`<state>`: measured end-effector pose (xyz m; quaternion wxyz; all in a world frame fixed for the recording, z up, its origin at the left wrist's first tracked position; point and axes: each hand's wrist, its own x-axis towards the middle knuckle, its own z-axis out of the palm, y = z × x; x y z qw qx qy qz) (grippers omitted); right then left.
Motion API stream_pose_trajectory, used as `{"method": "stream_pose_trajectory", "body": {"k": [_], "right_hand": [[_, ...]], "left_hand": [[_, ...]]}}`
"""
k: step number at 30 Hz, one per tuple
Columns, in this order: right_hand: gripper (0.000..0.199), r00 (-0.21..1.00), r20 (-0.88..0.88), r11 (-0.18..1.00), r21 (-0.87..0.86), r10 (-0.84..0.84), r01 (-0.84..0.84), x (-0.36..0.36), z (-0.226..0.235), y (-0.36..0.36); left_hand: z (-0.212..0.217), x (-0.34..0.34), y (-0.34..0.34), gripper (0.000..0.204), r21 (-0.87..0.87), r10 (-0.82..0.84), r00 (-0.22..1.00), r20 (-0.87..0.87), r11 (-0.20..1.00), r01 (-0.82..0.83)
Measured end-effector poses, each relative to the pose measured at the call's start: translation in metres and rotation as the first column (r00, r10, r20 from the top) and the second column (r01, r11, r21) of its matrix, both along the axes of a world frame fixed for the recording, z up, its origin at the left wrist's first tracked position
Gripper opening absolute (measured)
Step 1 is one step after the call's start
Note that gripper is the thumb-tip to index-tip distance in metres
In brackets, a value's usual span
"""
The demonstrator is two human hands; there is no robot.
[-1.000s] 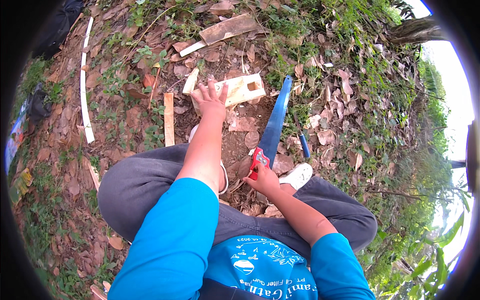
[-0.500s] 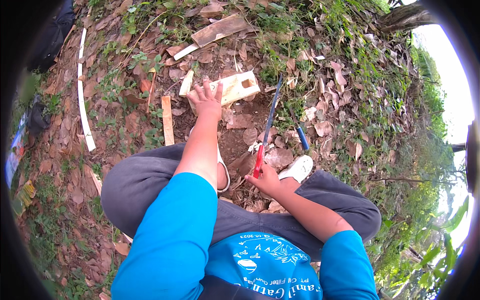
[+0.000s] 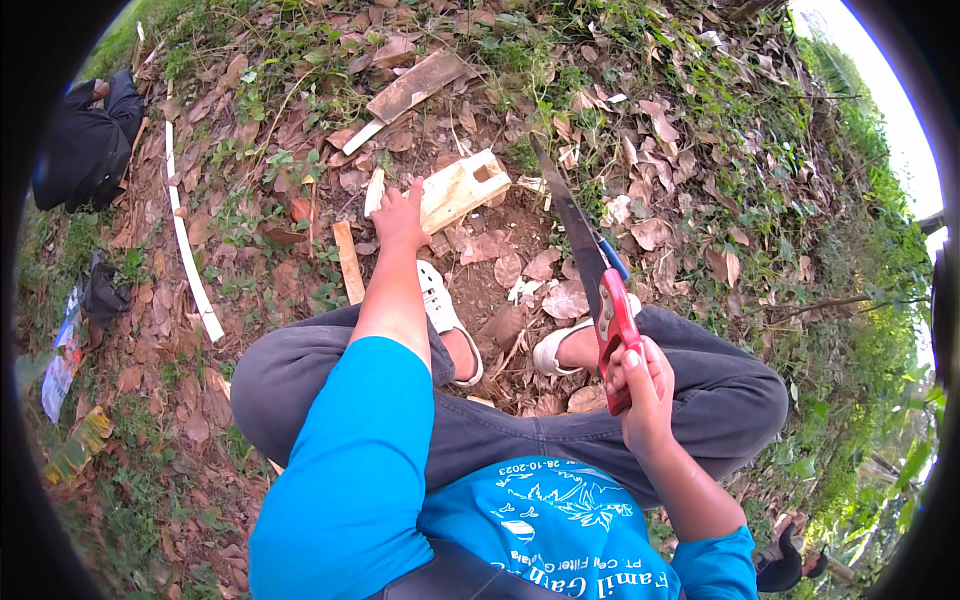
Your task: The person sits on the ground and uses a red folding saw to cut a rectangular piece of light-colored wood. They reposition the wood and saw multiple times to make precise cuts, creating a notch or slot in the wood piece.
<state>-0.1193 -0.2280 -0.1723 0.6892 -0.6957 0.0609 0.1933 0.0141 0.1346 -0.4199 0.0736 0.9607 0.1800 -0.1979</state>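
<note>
Ahead, your left hand (image 3: pixel 398 215) presses flat on the wooden block (image 3: pixel 462 187), long axis running up-right, while your right hand (image 3: pixel 640 385) grips the red-handled saw (image 3: pixel 590 270), well right of it.

One saw (image 3: pixel 585 250), two white shoes (image 3: pixel 440 300).

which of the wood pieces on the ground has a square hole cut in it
The pale wooden block under the left hand; its end shows a square hole. The flat plank farther off and the thin strip beside the arm have none.
</note>
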Motion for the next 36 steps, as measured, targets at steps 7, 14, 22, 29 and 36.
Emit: {"method": "stream_pose_trajectory", "body": {"k": [7,14,22,29,36], "right_hand": [[0.025,0.995,0.102,0.994,-0.110,0.004,0.008,-0.004,-0.011,0.010],[0.022,0.981,0.194,0.990,-0.143,0.020,0.008,-0.003,-0.043,0.026],[0.032,0.977,0.212,0.973,-0.229,0.032,0.018,-0.029,-0.058,0.023],[0.036,0.976,0.210,0.974,-0.225,0.058,-0.010,-0.030,-0.066,0.018],[0.034,0.988,0.152,0.983,-0.184,0.041,-0.012,-0.023,-0.073,0.022]], "left_hand": [[0.056,-0.001,-0.016,0.123,-0.016,0.001,0.997,-0.071,1.000,-0.002],[0.086,-0.023,-0.041,0.134,-0.024,0.039,0.948,-0.316,0.999,-0.049],[0.044,-0.053,-0.051,0.135,-0.002,0.080,0.942,-0.327,0.996,-0.086],[0.044,-0.043,-0.065,0.121,0.050,0.122,0.974,-0.193,0.992,-0.115],[0.045,-0.032,-0.052,0.120,-0.070,0.148,0.961,-0.235,0.983,-0.168]]}}
